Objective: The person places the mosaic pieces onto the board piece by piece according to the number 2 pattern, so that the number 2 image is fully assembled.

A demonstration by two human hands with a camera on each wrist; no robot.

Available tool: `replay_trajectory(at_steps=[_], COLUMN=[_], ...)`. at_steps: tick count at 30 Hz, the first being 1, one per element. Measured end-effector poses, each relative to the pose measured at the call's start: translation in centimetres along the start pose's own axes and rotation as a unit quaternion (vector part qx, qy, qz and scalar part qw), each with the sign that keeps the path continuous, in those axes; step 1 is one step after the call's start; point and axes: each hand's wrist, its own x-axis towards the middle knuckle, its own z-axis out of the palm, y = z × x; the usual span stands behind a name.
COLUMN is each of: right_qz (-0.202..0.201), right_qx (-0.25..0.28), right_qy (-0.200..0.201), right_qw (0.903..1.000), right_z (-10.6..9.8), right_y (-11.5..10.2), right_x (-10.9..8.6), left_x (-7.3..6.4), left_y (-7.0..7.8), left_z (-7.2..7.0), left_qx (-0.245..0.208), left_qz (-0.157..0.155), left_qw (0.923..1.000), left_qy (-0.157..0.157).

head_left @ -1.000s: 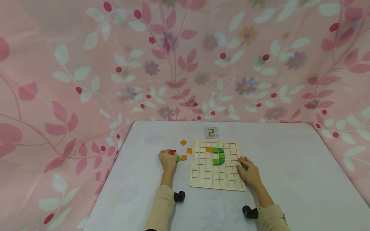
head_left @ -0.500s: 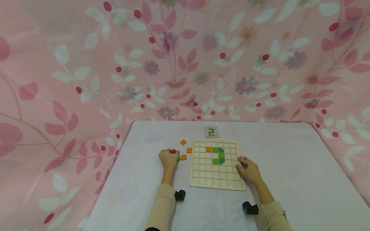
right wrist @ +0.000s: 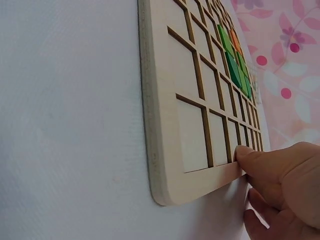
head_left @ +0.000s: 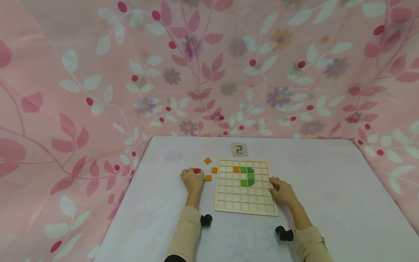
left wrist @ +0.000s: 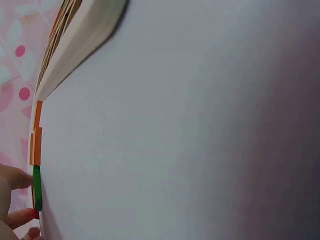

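Wooden grid board between the hands; left hand over a red tile, right hand on the board's near-side edge.
Left: fingers bent round the red tile, a green tile mostly hidden under the same hand; can't tell if they actually pinch either. Right: loose, not clenched, thumb resting on the rim, other fingers bent alongside. Just right of left hand: three loose orange tiles, one just beside the board. On the board, between the hands: one orange square, three light green squares, two dark green rounded pieces. Beyond both hands on the white-covered desk: pattern card, coloured 2 shape.
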Motion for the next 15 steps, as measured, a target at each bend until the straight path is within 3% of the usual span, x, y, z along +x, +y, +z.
replay_trajectory(at_steps=[4,6,11,15], right_qz=[-0.003,0.001,0.011,0.006], right_qx=[-0.012,-0.013,-0.004,0.008], right_qy=[-0.003,-0.006,-0.010,-0.009], right_qw=[0.9999,0.9999,0.9999,0.9999], right_z=[-0.2,-0.2,-0.2,-0.2], right_y=[-0.3,-0.4,-0.5,-0.3], right_x=[0.1,0.2,0.1,-0.1], left_x=[0.2,0.3,0.1,0.1], left_y=[0.5,0.5,-0.1,-1.0], left_z=[0.2,0.4,0.6,0.3], left_qx=[0.045,0.045,-0.006,-0.044], left_qz=[0.001,0.002,0.002,0.024], left_qw=[0.9990,0.9989,0.9997,0.9988], left_qy=[0.005,0.016,0.024,0.001])
